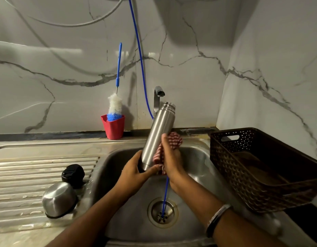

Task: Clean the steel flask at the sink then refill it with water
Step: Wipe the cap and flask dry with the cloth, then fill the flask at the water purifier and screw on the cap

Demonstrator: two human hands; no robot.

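Head view, looking down over a steel sink [195, 168]. Steel flask [158, 134] tilted above the basin, open threaded mouth up near the tap [158, 97], base low. Left hand [136, 171] cupped round the flask's base, fingers curled in a grasp. Right hand [171, 155] wrapped on a red checked cloth [174, 139], pressing it against the flask's side. Blue hose [141, 57] down the marble wall and into the drain [162, 213]. On the ribbed draining surface [38, 177] to the left: black cap [73, 173] and steel cup lid [58, 199], just beside each other. Red cup [113, 128] with a bottle brush [115, 106] by the wall. Brown basket [264, 168] on the right.
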